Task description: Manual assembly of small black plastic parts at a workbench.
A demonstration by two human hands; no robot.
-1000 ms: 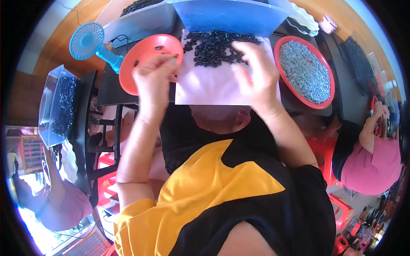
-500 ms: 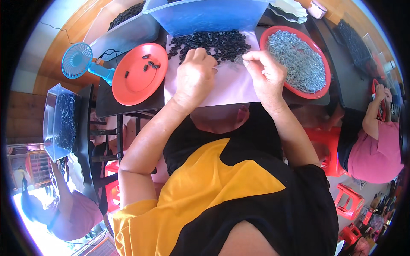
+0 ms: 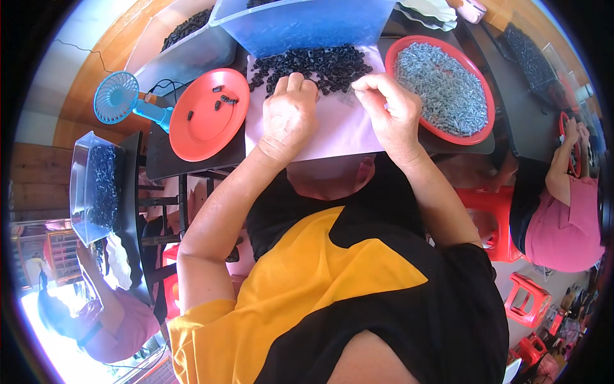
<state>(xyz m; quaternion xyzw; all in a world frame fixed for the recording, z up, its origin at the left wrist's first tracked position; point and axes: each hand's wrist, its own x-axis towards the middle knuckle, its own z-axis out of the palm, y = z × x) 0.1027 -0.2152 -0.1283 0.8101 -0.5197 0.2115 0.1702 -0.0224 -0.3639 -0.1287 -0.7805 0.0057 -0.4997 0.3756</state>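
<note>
A heap of small black parts (image 3: 307,64) lies at the far side of a pale pink cloth (image 3: 339,131). At the heap's near left edge is my left hand (image 3: 291,115), its fingers curled in; what they hold, if anything, is hidden. My right hand (image 3: 395,115) pinches thumb and forefinger together at the heap's near right edge, and I cannot make out anything between them. A few small clear or silvery bits (image 3: 346,98) lie between the hands. Right of my right hand sits a red tray (image 3: 488,110) full of small silvery pieces (image 3: 441,89).
At the left, a red plate (image 3: 204,131) holds several black parts, beside a blue fan (image 3: 116,97). A translucent bin (image 3: 300,29) stands behind the heap, another bin (image 3: 192,61) left of it. Co-workers sit at left (image 3: 121,326) and right (image 3: 566,221).
My right hand has shifted slightly left, and its pinched fingertips now sit nearer the heap. My left hand stays close to the same place, its fingers still curled.
</note>
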